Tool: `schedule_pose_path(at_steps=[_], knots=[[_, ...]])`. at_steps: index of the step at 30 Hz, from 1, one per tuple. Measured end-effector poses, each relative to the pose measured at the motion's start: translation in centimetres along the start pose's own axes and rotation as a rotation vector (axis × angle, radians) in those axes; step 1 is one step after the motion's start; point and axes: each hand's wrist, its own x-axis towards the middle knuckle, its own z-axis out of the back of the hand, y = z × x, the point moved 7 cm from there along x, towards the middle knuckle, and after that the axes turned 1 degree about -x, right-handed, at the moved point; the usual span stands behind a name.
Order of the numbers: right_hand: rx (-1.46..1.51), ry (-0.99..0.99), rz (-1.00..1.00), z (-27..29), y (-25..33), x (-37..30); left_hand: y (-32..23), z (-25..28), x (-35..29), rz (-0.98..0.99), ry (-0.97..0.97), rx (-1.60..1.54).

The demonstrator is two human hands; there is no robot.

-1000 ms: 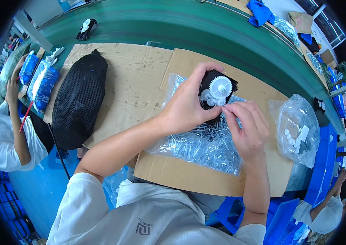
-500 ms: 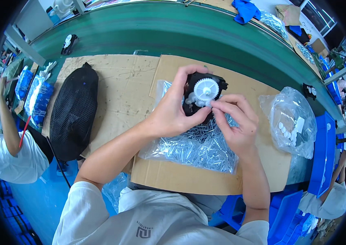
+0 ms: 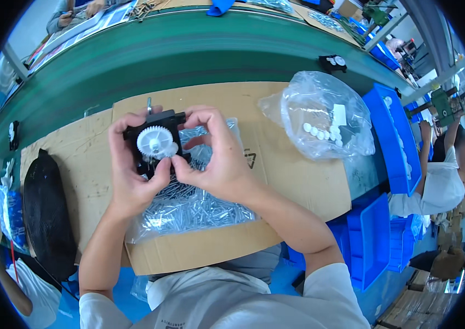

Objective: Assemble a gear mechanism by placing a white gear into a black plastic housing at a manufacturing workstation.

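Note:
Both my hands hold a black gearbox housing (image 3: 162,117) above the cardboard. A large white gear (image 3: 154,141) sits on its face, with a smaller translucent gear (image 3: 170,149) at its lower right. My left hand (image 3: 128,183) wraps the housing's left side, thumb at the lower edge. Around the right side curls my right hand (image 3: 220,164), its thumb tip near the small gear and its fingers at the upper right. A metal shaft (image 3: 149,105) stands up behind the housing's top edge. Below lies a clear plastic bag of metal pins (image 3: 199,211), partly hidden by my hands.
A clear bag with white gears (image 3: 325,118) lies at the right, beside blue bins (image 3: 391,142). A black mesh bag (image 3: 48,214) is at the left. Beyond the cardboard runs a green conveyor belt (image 3: 188,55) carrying other black gear units (image 3: 333,63). Other people work nearby.
The view has swung right, shifting the scene leftward. My right hand has gone from a pinch at the small gear to a grip around the housing's right side. The shaft now shows on top.

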Motion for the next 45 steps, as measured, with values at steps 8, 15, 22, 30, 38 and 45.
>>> schedule_pose_path(at_steps=[8,15,22,30,38,45], knots=[[-0.056,0.101,-0.106,1.3,0.4,0.4,-0.1,-0.5,0.1,0.026,-0.011,-0.017],[-0.736,0.014,-0.319,15.6,-0.3,3.1,1.9,2.7,3.6,0.238,-0.105,0.041],[-0.975,0.160,-0.494,23.8,-7.7,-0.5,11.6,5.9,11.5,0.339,-0.180,0.161],[-1.045,0.021,-0.534,24.3,-7.3,-0.5,23.3,11.0,19.3,0.222,0.148,0.545],[-0.974,-0.390,0.051,20.9,-2.4,2.1,14.0,-7.3,20.9,-0.314,0.494,0.905],[-0.985,-0.320,0.354,12.8,-1.3,3.9,20.4,-22.1,25.5,-0.191,0.547,0.489]])
